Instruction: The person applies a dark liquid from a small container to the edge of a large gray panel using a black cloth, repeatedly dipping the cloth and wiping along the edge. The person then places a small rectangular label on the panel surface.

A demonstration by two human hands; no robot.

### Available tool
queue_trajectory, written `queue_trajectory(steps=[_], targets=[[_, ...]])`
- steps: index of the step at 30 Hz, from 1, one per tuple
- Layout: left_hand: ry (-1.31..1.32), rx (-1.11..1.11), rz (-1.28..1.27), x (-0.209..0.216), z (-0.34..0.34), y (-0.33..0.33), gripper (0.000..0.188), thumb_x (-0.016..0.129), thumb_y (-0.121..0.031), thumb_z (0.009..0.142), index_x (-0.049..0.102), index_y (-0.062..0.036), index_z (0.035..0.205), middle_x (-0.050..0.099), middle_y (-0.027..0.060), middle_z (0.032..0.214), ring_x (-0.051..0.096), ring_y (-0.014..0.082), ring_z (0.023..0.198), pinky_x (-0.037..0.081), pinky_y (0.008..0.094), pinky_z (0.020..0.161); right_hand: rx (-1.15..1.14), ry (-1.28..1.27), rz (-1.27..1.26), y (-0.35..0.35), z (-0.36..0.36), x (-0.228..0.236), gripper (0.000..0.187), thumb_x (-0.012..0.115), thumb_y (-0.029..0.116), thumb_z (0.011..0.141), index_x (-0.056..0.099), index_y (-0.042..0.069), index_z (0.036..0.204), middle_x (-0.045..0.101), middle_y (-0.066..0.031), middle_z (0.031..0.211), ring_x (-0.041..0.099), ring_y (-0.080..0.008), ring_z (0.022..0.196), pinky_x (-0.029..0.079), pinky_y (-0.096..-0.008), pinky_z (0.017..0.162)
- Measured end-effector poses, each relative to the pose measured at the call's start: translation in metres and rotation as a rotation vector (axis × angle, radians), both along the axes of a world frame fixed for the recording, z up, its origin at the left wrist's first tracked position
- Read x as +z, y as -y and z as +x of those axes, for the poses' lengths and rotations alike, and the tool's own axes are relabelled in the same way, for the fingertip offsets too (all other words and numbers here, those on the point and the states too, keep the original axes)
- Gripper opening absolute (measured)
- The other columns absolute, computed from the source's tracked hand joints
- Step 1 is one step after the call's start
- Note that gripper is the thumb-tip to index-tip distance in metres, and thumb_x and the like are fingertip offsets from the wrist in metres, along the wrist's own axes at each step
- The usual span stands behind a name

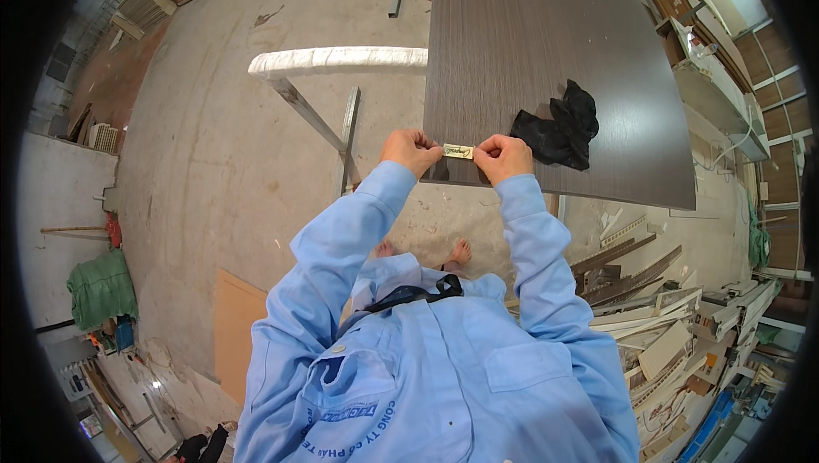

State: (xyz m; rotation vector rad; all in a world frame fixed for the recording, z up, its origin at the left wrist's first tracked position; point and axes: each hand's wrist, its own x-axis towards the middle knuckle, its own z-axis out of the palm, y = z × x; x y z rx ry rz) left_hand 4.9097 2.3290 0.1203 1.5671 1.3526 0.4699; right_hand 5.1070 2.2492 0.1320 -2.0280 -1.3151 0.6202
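Note:
Between my two hands is a small pale yellow label [458, 151] with dark writing, stretched level near the close left corner of a dark wood-grain panel [546, 28]. My left hand [411, 151] pinches the label's left end. Its right end is pinched by my right hand [503, 157]. Both hands are closed, with thumbs and fingertips at the label. Whether the label touches the panel I cannot tell. A crumpled black cloth [561, 128] lies on the panel just right of my right hand.
The panel rests across a trestle with a white-wrapped top bar [341, 58] and metal legs [311, 113]. Wood offcuts and strips [657, 335] are heaped at the lower right. A tan board [239, 326] lies on the floor at left, and a green sack [102, 285] stands farther left.

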Motion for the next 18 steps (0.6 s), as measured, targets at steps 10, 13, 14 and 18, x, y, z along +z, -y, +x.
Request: queue_trajectory(steps=[10, 13, 14, 18], targets=[[-0.041, -0.038, -0.02, 0.0011, -0.0016, -0.005, 0.025, 0.085, -0.022, 0.08, 0.076, 0.0003, 0.089, 0.071, 0.0058, 0.075, 0.062, 0.0107, 0.067, 0.05, 0.0294, 0.061, 0.001, 0.042, -0.024, -0.0018, -0.0027, 0.0024, 0.016, 0.08, 0.022, 0.079, 0.078, 0.006, 0.083, 0.075, -0.0087, 0.074, 0.073, -0.0225, 0.068, 0.057, -0.0354, 0.069], [-0.028, -0.041, -0.031, -0.0005, -0.0009, -0.0063, 0.025, 0.085, -0.021, 0.08, 0.076, 0.0006, 0.089, 0.071, 0.0061, 0.075, 0.062, 0.0112, 0.067, 0.05, 0.0292, 0.061, 0.004, 0.053, -0.035, -0.003, -0.0025, 0.0035, 0.016, 0.081, 0.022, 0.079, 0.078, 0.006, 0.083, 0.075, -0.0087, 0.074, 0.073, -0.0223, 0.068, 0.057, -0.0355, 0.069], [-0.031, -0.051, -0.02, -0.0004, -0.0008, -0.0064, 0.025, 0.085, -0.021, 0.08, 0.076, 0.0005, 0.089, 0.071, 0.0063, 0.075, 0.063, 0.0115, 0.067, 0.05, 0.0294, 0.062, 0.004, 0.056, -0.043, -0.0034, -0.0022, 0.0037, 0.016, 0.081, 0.022, 0.079, 0.078, 0.006, 0.083, 0.075, -0.0088, 0.074, 0.073, -0.0224, 0.068, 0.057, -0.0356, 0.069], [-0.097, -0.081, 0.001, 0.0042, -0.0004, -0.0064, 0.026, 0.083, -0.023, 0.081, 0.076, -0.0001, 0.09, 0.072, 0.0071, 0.076, 0.063, 0.0127, 0.068, 0.051, 0.0308, 0.062, 0.007, 0.061, -0.068, -0.0048, -0.0021, 0.0046, 0.016, 0.081, 0.022, 0.079, 0.078, 0.006, 0.083, 0.075, -0.009, 0.075, 0.073, -0.0227, 0.068, 0.057, -0.0358, 0.069]])
